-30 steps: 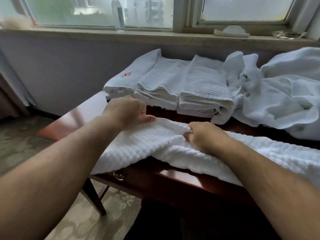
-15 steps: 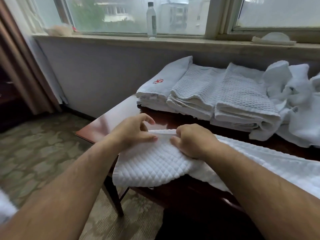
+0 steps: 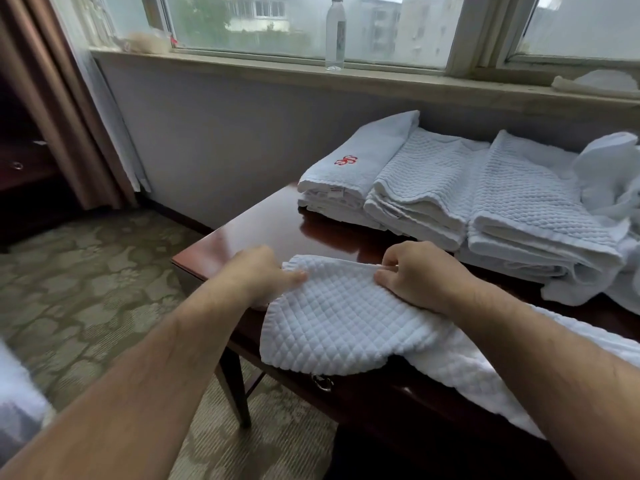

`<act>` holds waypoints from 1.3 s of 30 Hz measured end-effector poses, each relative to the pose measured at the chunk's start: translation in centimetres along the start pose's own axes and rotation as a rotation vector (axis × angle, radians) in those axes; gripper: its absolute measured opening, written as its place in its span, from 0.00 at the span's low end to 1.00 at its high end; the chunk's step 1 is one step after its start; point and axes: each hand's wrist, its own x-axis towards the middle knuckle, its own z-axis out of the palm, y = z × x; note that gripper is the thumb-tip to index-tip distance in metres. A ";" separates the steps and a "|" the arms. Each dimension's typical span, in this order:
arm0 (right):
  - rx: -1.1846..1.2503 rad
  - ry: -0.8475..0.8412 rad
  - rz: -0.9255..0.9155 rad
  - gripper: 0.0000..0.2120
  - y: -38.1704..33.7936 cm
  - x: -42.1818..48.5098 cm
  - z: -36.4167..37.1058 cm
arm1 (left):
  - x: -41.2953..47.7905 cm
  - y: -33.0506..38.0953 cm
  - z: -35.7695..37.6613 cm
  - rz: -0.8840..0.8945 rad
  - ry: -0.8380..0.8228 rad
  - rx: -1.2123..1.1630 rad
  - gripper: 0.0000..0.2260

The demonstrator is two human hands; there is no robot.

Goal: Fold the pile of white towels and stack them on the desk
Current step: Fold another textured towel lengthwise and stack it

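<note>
- Left hand (image 3: 256, 271) has dropped lower since half a second ago: its fingers were lifted off the far edge then, and now it is down on the left corner of the waffle towel (image 3: 339, 327), with the thumb flat on top and the corner poking out between thumb and curled fingers.
- Right hand (image 3: 422, 275) has kept its pinch on the towel's far edge, thumb and fingers curled tight on the hem.
- Hands are near each other, with a short run of hem between them.
- Waffle towel lies on the near part of the desk (image 3: 263, 230); its doubled left end droops over the front edge and the rest trails right under the right forearm.
- Drawer ring pull (image 3: 322, 382) shows just below the hanging towel.
- At the back of the desk are three folded stacks side by side, touching: logo towel stack (image 3: 349, 171) with a red mark on the left, middle waffle stack (image 3: 426, 188), right waffle stack (image 3: 533, 209).
- Unfolded pile (image 3: 609, 174) is bunched at the far right, against the right stack.
- Clear bottle (image 3: 335, 32) stands upright on the windowsill (image 3: 242, 64).
- Brown curtain (image 3: 62, 98) is at left, with patterned carpet (image 3: 86, 271) below.
</note>
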 end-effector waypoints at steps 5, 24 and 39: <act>0.073 0.060 -0.022 0.09 0.2 0.3 0.4 | -0.3 0.8 0.0 -0.002 -0.043 0.017 0.18; 0.074 0.082 0.048 0.08 4.6 -1.5 1.2 | 6.7 2.6 1.5 -0.020 0.289 0.054 0.19; -0.053 0.309 0.219 0.19 5.1 -2.1 2.0 | 4.4 7.0 4.3 0.622 0.103 0.209 0.25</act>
